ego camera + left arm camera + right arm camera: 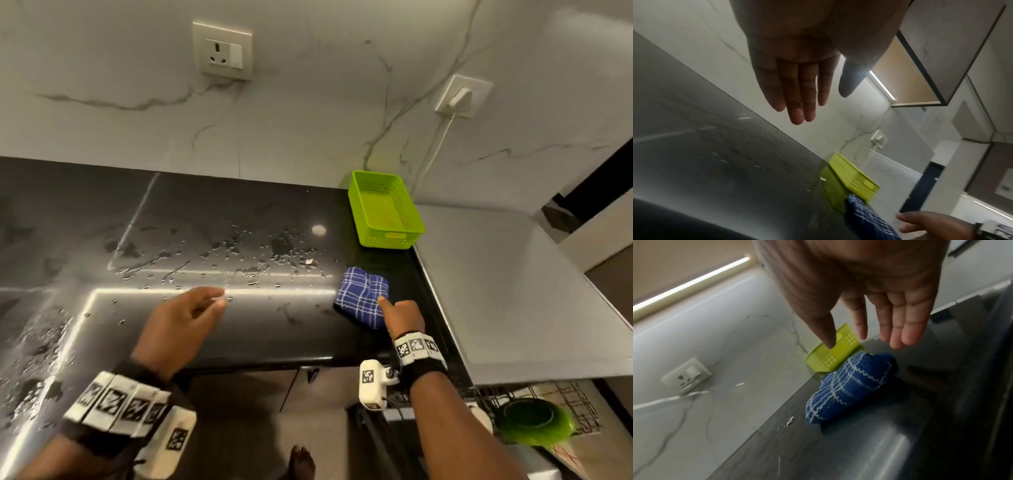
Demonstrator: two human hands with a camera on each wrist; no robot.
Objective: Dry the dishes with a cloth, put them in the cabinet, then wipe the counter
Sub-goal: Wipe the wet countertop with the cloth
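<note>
A bunched blue checked cloth [363, 296] [851, 387] [869, 216] lies on the black counter [239, 219] near its right end. My right hand [399, 311] [869, 331] hovers just above and in front of the cloth, fingers straight and spread, holding nothing. My left hand [191, 315] [801, 91] floats over the middle of the counter, fingers extended together and wet, also holding nothing. Water drops [239, 253] speckle the counter's middle and left.
A green plastic basket [385, 209] [832, 353] [851, 177] stands against the back wall, behind the cloth. A grey surface [507, 294] adjoins the counter on the right. Below right, a pulled-out wire rack [561, 404] holds a green bowl [534, 421]. Wall sockets [222, 51] sit above.
</note>
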